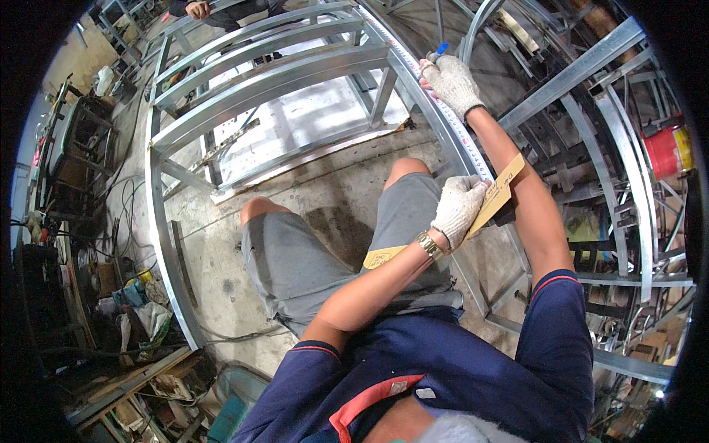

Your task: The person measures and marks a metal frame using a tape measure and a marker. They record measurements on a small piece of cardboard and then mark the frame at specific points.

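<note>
My left hand (458,207), in a white knit glove with the fingertips bare, is closed on a long tan strip of card (496,193) with handwriting on it. Its fingers also press by the lower end of a white tape measure (450,118). The tape runs along a galvanized steel tube (439,136) on the right side of a welded frame. Farther up the tube, my right hand (454,83), gloved the same way, is closed round a blue-ended marker (442,49). Its fingertips are at the tape's edge. Most of the marker is hidden by the hand.
Curved steel crossbars (273,111) span the frame ahead, above a white sheet (295,125) on the floor. Another person's hand (198,9) shows at the far end. More steel tubing and a red bucket (667,153) are on the right. Cables and scrap wood (173,387) lie left.
</note>
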### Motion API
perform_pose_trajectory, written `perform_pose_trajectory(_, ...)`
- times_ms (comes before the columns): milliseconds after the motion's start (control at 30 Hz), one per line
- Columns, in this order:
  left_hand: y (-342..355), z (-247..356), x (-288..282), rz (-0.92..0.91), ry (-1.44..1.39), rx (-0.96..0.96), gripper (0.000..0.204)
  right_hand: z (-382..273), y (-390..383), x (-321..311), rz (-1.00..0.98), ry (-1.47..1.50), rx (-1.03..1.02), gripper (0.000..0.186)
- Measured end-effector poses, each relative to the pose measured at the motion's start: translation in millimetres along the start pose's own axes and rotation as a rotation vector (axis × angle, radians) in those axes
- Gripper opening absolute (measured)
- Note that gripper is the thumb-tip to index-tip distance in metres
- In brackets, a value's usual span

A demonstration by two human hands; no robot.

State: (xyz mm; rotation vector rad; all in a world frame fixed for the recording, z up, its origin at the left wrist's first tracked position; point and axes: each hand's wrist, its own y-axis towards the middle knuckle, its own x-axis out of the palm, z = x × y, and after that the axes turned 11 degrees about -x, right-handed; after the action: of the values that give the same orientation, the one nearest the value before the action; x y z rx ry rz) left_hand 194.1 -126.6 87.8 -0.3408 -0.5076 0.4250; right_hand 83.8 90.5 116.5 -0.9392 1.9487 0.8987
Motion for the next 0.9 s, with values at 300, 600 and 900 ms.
perform_pose_trajectory(300, 3.2, -2.2, -0.2, 0.017, 0.021, 0.012, 0.031, 1.6, -1.4, 4.8, 0.084, 0.067, -0.019, 0.049)
perform_pose_trajectory(600, -2.6, 3.6, -1.9, -0.013, 0.015, -0.031, 0.032, 1.3, -0.2, 1.0, 0.026, -0.056, -0.072, 0.04)
perform_pose_trajectory(900, 3.2, -2.7, -1.6, -0.003, 0.008, 0.011, 0.031, -8.9, -7.6, -5.2, 0.072, 0.375, 0.123, 0.038)
